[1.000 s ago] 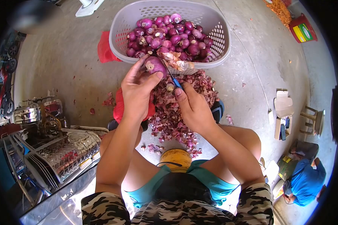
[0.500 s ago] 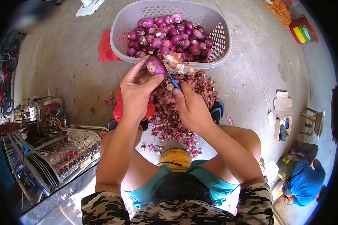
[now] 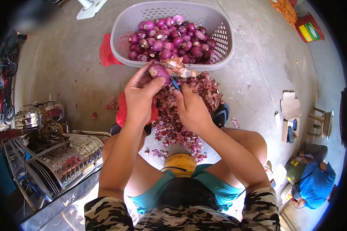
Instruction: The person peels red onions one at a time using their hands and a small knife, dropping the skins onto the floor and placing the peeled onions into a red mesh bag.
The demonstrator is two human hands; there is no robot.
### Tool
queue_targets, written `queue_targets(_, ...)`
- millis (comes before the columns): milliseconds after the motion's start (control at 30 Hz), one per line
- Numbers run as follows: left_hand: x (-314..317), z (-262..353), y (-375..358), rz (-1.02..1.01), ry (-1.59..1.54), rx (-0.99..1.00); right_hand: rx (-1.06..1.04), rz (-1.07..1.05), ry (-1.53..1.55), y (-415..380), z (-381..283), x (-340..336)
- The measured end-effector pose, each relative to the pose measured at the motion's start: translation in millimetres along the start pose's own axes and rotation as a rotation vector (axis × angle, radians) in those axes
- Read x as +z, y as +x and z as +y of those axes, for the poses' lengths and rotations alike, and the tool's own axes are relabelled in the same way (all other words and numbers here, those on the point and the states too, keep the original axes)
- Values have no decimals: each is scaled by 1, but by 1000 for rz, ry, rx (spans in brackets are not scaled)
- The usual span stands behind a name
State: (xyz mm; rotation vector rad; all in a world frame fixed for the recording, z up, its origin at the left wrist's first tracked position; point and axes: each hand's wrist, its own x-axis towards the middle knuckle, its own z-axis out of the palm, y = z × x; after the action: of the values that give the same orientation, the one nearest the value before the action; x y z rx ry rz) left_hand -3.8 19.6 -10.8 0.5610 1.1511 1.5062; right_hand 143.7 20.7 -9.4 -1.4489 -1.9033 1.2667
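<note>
My left hand point(image 3: 142, 90) is closed round a purple onion point(image 3: 160, 73), its pale root end facing up and left. My right hand point(image 3: 189, 101) grips a small knife point(image 3: 176, 84) by its blue handle, with the blade against or close beside the onion's right side. Just beyond the knife, brown loose skins point(image 3: 178, 67) lie near the basket's front rim. Under both hands spreads a heap of reddish onion skins point(image 3: 173, 123). A grey perforated basket point(image 3: 115, 42) holding many purple onions point(image 3: 173, 38) stands in front.
Something red point(image 3: 108, 50) lies left of the basket, and a red bag point(image 3: 123, 111) lies by my left foot. A yellow container point(image 3: 180, 161) is between my legs. Metal racks point(image 3: 71, 154) stand left. A person in blue point(image 3: 316, 184) is at lower right, near an open box point(image 3: 291, 115).
The basket and surroundings sit slightly further left in view. The knife and my right hand have shifted slightly left beside the onion, which my left hand still holds.
</note>
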Motion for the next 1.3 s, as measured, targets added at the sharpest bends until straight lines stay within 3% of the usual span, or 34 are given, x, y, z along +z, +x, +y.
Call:
queue_targets(167,-6,7,-2,21,-62,-209,-11,27,-4,-7,8,8)
queue_targets(367,-15,-1,-4,-22,-32,-253,7,14,-37,-13,13,13)
queue_targets(567,-18,-4,-4,63,-104,-352,-1,18,-43,-14,19,15)
queue_targets(767,-13,-4,-12,-74,-68,-420,77,31,-47,-7,29,18)
queue_targets(867,-12,5,-11,-50,47,-285,138,5,4,-7,31,17)
queue_targets(1300,-34,1,64,84,290,-133,162,54,64,6,22,2)
